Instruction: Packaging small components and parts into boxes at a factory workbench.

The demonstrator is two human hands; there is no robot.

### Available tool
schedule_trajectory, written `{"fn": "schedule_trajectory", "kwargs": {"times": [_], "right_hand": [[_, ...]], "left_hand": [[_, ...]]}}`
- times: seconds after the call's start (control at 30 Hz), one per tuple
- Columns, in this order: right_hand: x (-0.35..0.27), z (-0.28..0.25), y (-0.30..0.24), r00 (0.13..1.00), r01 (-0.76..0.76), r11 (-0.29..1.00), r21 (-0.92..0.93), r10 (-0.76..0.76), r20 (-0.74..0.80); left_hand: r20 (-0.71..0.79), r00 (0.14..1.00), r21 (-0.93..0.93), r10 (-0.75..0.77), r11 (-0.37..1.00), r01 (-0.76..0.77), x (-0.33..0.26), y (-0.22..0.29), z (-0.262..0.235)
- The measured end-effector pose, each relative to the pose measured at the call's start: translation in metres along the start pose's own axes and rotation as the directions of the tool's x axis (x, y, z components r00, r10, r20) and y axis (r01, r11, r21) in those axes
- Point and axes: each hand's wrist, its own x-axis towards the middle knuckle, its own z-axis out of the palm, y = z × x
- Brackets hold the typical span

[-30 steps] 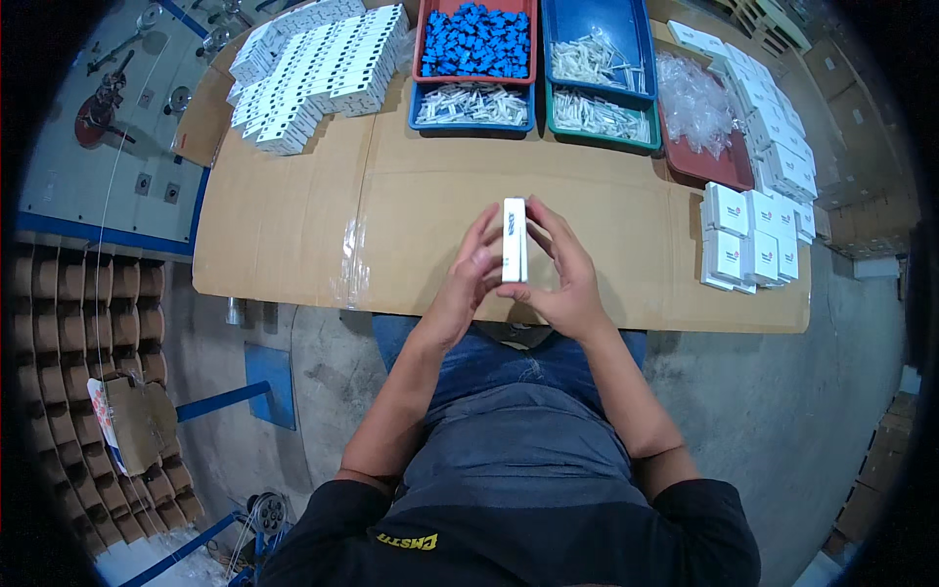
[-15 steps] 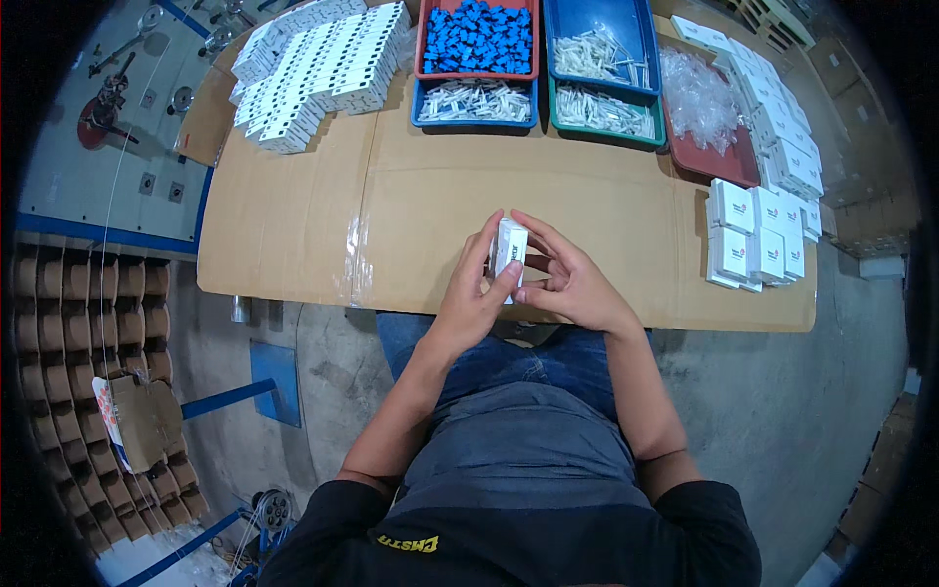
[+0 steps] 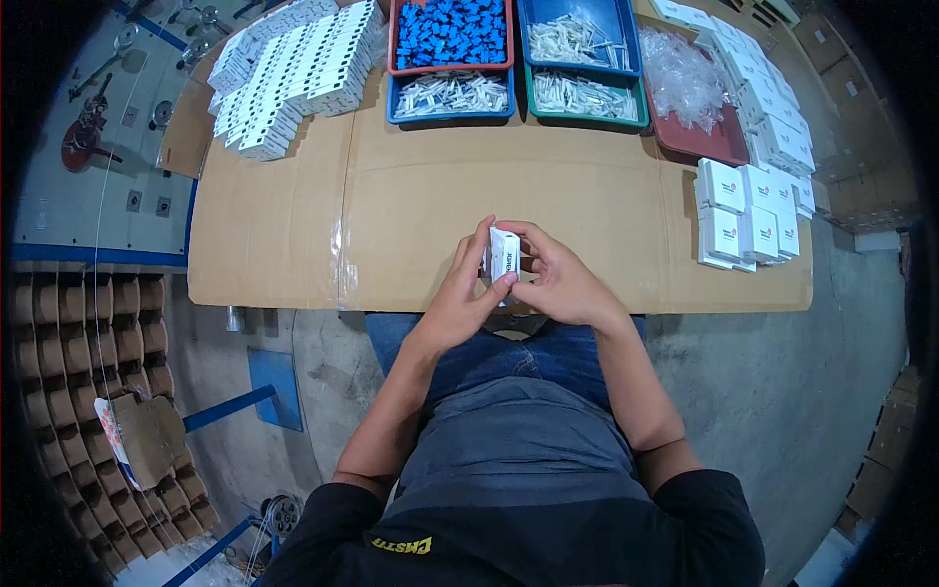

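A small white box point(image 3: 505, 252) with dark print on its side is held upright near the table's front edge. My left hand point(image 3: 462, 292) is closed on its left side, the thumb lying across the lower front. From the right, my right hand point(image 3: 565, 281) grips the same box, its index finger at the top edge and its thumb near the bottom. The fingers hide part of the box, so I cannot tell whether its flaps are open.
Cardboard covers the table point(image 3: 264, 225). Stacked white boxes point(image 3: 293, 83) stand far left, flatter white boxes point(image 3: 748, 220) at right. At the back are a red tray of blue pieces point(image 3: 451, 34), trays of white sticks point(image 3: 584, 96), and clear plastic bags point(image 3: 682, 78) in a dark red tray.
Both hands still hold the white box and have shifted only slightly, the right hand's fingers settling closer around it. The whole view has moved a little, so the table appears higher and further left.
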Motion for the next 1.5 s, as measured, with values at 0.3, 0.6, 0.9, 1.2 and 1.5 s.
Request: {"fn": "schedule_trajectory", "kwargs": {"times": [0.3, 0.6, 0.9, 1.2, 1.5], "right_hand": [[-0.015, 0.006, -0.014, 0.990, 0.130, 0.915, -0.382, -0.143, -0.005], [-0.024, 0.009, -0.025, 0.981, 0.160, 0.773, -0.614, -0.191, 0.015], [-0.025, 0.006, -0.038, 0.978, 0.188, 0.809, -0.557, -0.209, 0.026], [-0.022, -0.012, -0.027, 0.929, 0.250, 0.955, -0.159, -0.283, -0.239], [-0.009, -0.009, -0.012, 0.854, 0.442, 0.668, -0.599, -0.517, 0.054]], "left_hand": [[0.000, 0.992, 0.092, 0.128, 0.988, -0.127, -0.006, 0.018, -0.009], [-0.096, 0.969, 0.193, 0.228, 0.959, -0.206, -0.009, 0.019, -0.006], [-0.130, 0.956, 0.102, 0.264, 0.962, -0.252, -0.007, 0.009, -0.004], [-0.154, 0.987, -0.462, 0.039, 0.880, -0.107, -0.004, 0.024, 0.001], [-0.004, 0.919, -0.803, -0.395, 0.548, 0.232, 0.007, 0.018, -0.005]]}}
